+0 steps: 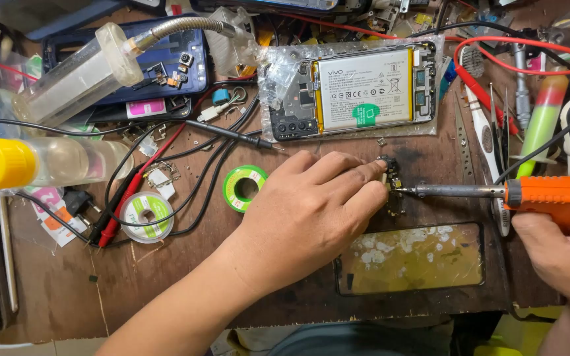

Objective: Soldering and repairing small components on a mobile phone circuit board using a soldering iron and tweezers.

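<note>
Your left hand (311, 211) lies flat-knuckled on the worn brown wooden bench (166, 283), its fingertips pinning a small dark circuit board (392, 188) down at mid-bench. Your right hand (555, 254) is clenched around the orange-handled soldering iron (549, 196), whose metal tip touches that board from the right. Just behind the board lies an opened phone with its white battery exposed (364, 89), resting on crinkled clear plastic. Close in front sits a detached phone glass panel smeared with pale residue (410, 257). Left of your left hand are a green solder-wire spool (244, 186) and a white-and-green spool (146, 216), crossed by tangled black and red probe leads (159, 165). White-handled tweezers (489, 142) lie behind the iron's shaft.
</note>
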